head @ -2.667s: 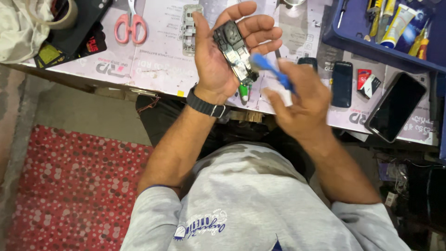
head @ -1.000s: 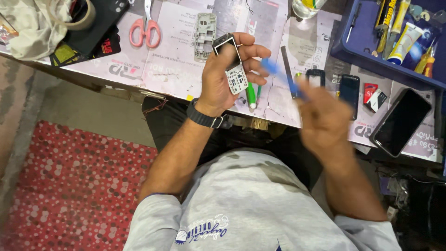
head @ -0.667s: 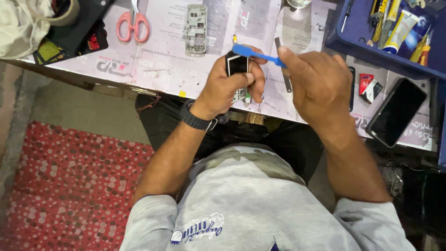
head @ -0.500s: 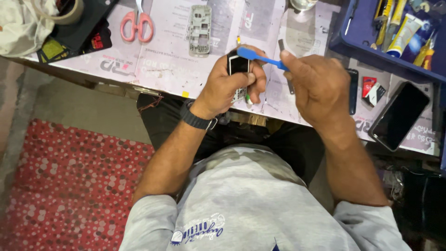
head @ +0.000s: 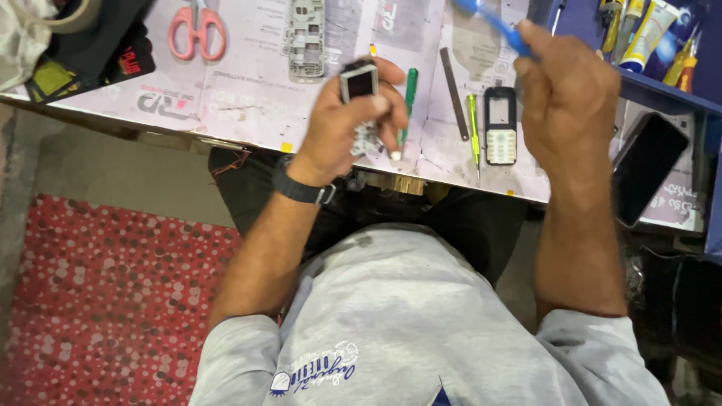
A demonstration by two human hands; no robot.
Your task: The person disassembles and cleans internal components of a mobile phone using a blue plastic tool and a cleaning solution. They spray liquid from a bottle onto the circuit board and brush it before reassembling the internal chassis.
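Observation:
My left hand [head: 347,124] grips a small opened mobile phone body [head: 359,81], its little screen facing up, above the near edge of the table. My right hand [head: 565,90] is raised to the right and holds a blue brush-like tool [head: 492,22] that points up and left; the tool is blurred. A black wrist band sits on my left wrist. Between my hands on the table lie a green screwdriver [head: 410,90], a grey metal strip [head: 453,92], a thin yellow-green tool [head: 473,129] and a phone front cover with keypad [head: 500,125].
A grey phone frame [head: 307,37] and pink-handled scissors [head: 197,28] lie farther back on the paper-covered table [head: 241,98]. A black smartphone [head: 650,167] lies at the right. A blue tray [head: 662,68] holds tubes and tools. A red dotted mat [head: 98,301] covers the floor at left.
My right hand has lifted the blue tool away from the phone body, up and to the right. My left hand still holds the phone body, now tilted lower over the table edge.

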